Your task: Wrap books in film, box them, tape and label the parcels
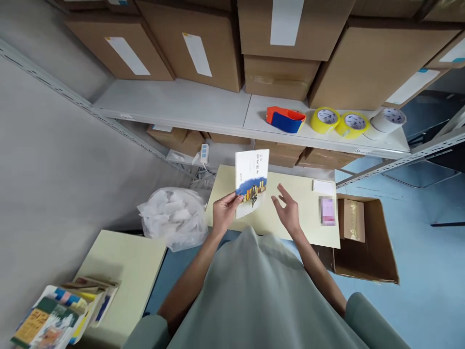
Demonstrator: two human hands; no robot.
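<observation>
My left hand (225,209) grips a book (251,177) by its lower left edge, the thumb lying on the front cover. The cover is white with dark vertical lettering and a blue and yellow picture along its lower half. It is held up over a pale yellow table (305,223). Just right of the book, my right hand (288,209) hovers apart from it, fingers spread and holding nothing.
Tape rolls (325,119) and an orange-and-blue object (286,119) sit on the shelf (203,104) below cardboard boxes (203,43). A white plastic bag (174,218) lies left. Stacked books (54,315) are lower left. An open carton (381,242) stands right, beside a pixelated pink item (327,211).
</observation>
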